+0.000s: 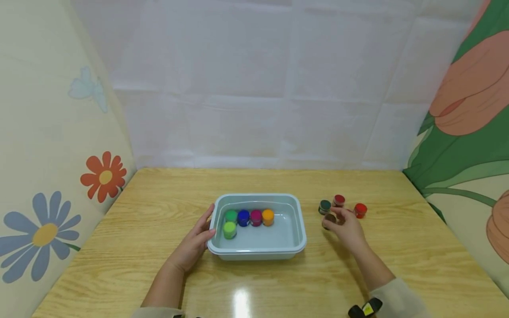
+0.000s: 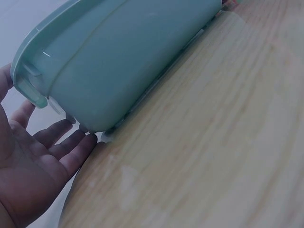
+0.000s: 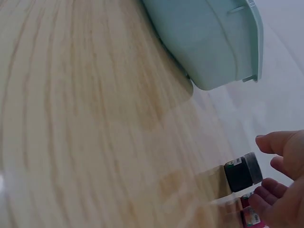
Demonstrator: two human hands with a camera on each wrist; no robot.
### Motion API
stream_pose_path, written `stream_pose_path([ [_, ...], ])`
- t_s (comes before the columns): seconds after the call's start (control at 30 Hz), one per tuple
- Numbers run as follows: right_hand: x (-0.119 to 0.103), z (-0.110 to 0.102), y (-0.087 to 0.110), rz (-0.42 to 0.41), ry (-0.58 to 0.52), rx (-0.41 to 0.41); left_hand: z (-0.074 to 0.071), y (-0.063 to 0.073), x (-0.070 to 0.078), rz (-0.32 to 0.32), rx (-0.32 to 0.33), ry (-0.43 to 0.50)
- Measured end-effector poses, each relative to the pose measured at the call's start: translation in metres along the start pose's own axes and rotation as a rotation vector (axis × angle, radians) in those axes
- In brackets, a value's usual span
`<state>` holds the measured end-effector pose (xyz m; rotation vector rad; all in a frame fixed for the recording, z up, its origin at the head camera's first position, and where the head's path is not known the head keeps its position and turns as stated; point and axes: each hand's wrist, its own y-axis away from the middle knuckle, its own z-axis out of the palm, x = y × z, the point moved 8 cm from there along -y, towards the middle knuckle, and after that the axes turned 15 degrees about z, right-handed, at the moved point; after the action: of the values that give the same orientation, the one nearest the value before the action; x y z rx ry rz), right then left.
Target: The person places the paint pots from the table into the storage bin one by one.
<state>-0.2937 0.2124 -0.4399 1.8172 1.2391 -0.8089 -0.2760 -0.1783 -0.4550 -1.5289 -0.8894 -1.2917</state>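
Observation:
A pale blue plastic tub (image 1: 258,255) stands on the table, holding several small paint jars. My left hand (image 1: 193,247) grips the tub's left end, thumb over the rim and fingers against the outer wall; in the left wrist view the fingertips (image 2: 90,138) reach its lower corner. To the right of the tub, a dark brown paint jar (image 1: 329,219) stands between the parted thumb and fingers of my right hand (image 1: 350,232). The right wrist view shows a gap between this jar (image 3: 240,173) and the fingers.
Around the right hand stand a dark green jar (image 1: 324,206), a dark red jar (image 1: 339,200) and a bright red jar (image 1: 360,210). Inside the tub, a light green jar (image 1: 229,230) sits in front of a row with green, blue, magenta and orange jars.

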Motion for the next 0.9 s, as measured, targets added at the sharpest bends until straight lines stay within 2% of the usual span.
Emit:
stream_pose_path([
  [0.2, 0.009, 0.004, -0.003, 0.032, 0.022, 0.019, 0.0, 0.001, 0.0, 0.006, -0.004, 0.004],
  [0.37, 0.011, 0.005, -0.002, 0.028, 0.056, 0.042, 0.0, 0.001, -0.001, -0.007, 0.003, -0.008],
  [0.9, 0.015, 0.004, -0.005, 0.042, 0.049, 0.059, 0.0, 0.001, 0.0, -0.011, 0.002, -0.022],
])
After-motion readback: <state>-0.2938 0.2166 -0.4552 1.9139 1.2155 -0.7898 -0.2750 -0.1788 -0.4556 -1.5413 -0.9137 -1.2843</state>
